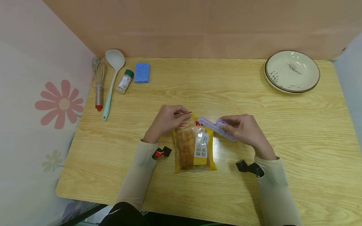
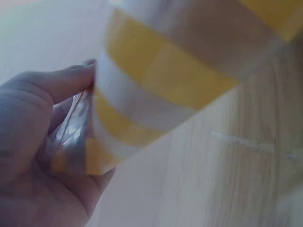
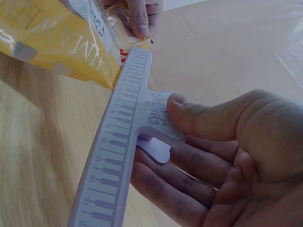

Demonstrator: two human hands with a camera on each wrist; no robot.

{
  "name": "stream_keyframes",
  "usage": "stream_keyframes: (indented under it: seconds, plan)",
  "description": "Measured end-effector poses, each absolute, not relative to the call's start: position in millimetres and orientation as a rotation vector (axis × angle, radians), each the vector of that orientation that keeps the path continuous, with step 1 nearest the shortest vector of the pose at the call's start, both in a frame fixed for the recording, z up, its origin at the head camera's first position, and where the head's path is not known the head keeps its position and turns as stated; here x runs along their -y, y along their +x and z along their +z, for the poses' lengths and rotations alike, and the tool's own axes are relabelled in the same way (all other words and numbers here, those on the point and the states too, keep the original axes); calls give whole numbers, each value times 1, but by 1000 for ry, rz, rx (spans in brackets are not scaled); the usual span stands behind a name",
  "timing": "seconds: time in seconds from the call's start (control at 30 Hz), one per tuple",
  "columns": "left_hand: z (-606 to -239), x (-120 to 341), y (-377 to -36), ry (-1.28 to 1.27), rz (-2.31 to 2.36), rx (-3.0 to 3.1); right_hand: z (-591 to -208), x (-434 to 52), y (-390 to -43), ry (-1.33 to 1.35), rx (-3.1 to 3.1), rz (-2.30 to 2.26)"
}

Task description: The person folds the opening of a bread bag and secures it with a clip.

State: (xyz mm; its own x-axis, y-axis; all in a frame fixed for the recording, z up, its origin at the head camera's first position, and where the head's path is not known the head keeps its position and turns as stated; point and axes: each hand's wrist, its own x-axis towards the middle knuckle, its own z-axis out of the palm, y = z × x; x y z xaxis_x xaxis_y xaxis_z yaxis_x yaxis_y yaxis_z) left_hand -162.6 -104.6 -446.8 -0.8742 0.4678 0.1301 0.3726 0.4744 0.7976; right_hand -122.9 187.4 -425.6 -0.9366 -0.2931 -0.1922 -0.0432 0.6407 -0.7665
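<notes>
A clear and yellow bag of bread [image 1: 186, 147] lies on the wooden table, its top end folded. My left hand [image 1: 174, 118] pinches that top end at its left side; the left wrist view shows thumb and fingers on the crinkled plastic [image 2: 75, 127]. In my right hand [image 1: 241, 129] is a long lilac clip [image 3: 118, 127] with piano-key markings, its handle between thumb and fingers. The clip's far end meets the bag's top right corner, near my left fingertips. How far the bag's edge sits inside the clip cannot be told.
A whisk [image 1: 99, 81], a pale ladle [image 1: 115, 59], a green-capped shaker [image 1: 124, 82] and a blue sponge [image 1: 142, 73] lie at the back left. Stacked plates [image 1: 292, 70] stand at the back right. Behind the table rises a pinkish wall [image 1: 203, 31].
</notes>
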Motion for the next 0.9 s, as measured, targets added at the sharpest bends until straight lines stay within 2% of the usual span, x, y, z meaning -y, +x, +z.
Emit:
stream_keyframes:
  seconds: [0.27,0.57,0.9]
  plan:
    - [-447,116,-167,822,1400,-2542,-425,-189,-126,-285,-2565,-1212]
    - [-442,122,-164,698,1207,-2608,-427,-190,-124,-283,-2564,-1197]
    - [-445,116,-166,789,1264,-2632,-424,-194,-122,-275,-2586,-1184]
